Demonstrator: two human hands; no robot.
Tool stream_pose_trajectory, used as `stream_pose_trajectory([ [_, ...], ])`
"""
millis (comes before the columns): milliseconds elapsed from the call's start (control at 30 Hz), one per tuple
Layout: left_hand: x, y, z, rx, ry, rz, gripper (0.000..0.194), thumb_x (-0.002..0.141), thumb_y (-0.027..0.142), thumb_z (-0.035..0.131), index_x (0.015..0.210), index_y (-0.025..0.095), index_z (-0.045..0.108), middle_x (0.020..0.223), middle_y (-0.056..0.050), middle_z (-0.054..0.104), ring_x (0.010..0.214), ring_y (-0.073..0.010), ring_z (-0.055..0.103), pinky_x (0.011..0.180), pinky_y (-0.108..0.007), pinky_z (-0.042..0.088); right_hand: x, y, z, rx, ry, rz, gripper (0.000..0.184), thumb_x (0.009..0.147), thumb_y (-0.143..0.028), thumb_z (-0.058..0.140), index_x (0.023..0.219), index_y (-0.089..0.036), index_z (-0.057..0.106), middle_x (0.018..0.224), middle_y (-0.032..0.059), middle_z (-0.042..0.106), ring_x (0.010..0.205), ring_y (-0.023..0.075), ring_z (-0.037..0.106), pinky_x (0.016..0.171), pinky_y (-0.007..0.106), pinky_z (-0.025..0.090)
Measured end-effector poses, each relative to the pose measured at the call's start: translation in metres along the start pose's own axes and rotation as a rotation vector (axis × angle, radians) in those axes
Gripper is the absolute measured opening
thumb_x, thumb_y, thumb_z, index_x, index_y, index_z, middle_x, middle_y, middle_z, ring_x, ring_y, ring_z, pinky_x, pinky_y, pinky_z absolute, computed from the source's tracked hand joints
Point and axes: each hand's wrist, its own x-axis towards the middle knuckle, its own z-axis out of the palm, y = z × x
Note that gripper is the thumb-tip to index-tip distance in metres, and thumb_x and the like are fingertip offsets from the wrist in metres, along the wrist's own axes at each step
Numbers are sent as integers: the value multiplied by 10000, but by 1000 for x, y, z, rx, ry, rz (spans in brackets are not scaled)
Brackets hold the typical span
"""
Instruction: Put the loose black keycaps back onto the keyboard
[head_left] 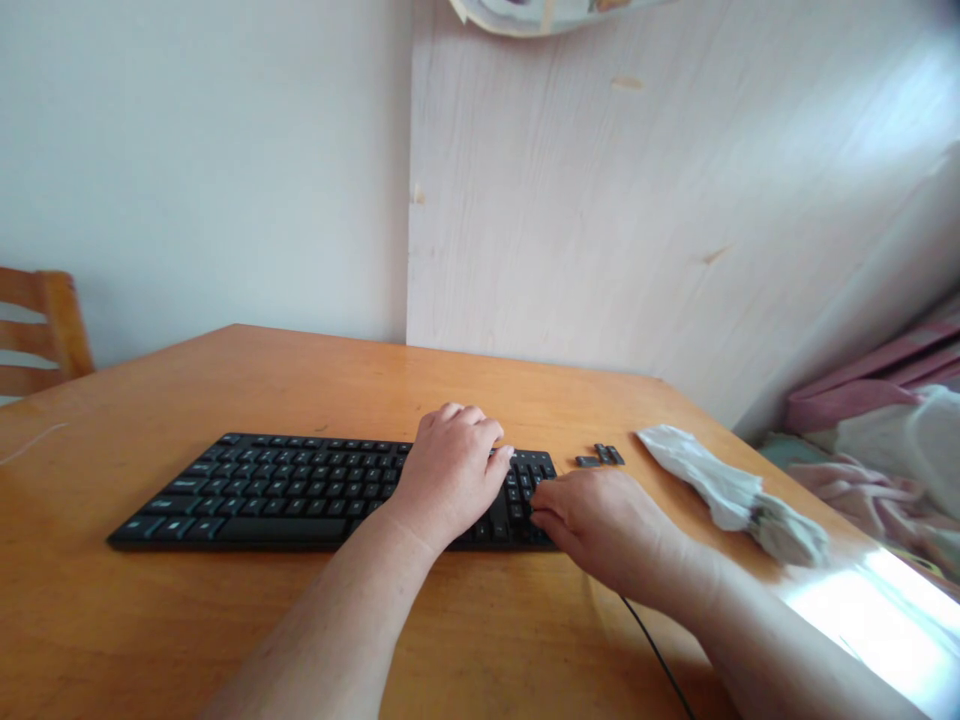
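Observation:
A black computer keyboard [292,490] lies flat on the wooden table. My left hand [454,465] rests across its right part, fingers bent over the far edge and thumb pointing right, holding it. At the number pad, my right hand [600,515] has its fingertips pressed together on the right-hand keys. Whatever sits between those fingertips is hidden by the hand. Just beyond it, several loose black keycaps [601,455] lie on the table, apart from the keyboard.
On the right of the wooden table [480,640] lies a crumpled white and grey cloth [720,490]. A black cable [656,650] runs toward me under my right arm. A wooden chair [52,330] stands at left; folded bedding [885,450] is beyond the right edge.

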Motion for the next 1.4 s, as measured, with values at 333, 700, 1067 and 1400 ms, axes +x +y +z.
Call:
stream_pose_trajectory([
  [333,-1,-1,-1,-6,-5,16,214,918,356,519,894,227,687,893,-63,656,930,-235,550,844,-385,411,-12,9,-14,80,19,-32,259,892,-251,481,679,-203,621,680,1,678,630,122,560,597,257,276],
  [700,0,-1,-2,1,-8,27,195,914,336,525,869,224,678,902,-59,661,931,-229,551,843,-377,416,-9,5,-7,75,-30,-95,222,860,-213,499,730,-212,679,711,4,699,613,118,554,560,268,238],
  [1067,0,-1,-3,7,-10,23,188,912,331,529,875,226,680,906,-57,662,935,-229,555,844,-375,417,-10,9,-8,108,3,-100,225,859,-221,496,723,-217,675,704,-2,701,624,124,570,575,263,260],
  [1400,0,-2,-1,-1,-10,23,196,915,337,522,878,226,680,921,-61,664,945,-230,559,841,-372,420,-9,12,-8,134,14,-107,212,839,-205,505,740,-217,693,725,-7,711,637,115,561,577,256,258],
])
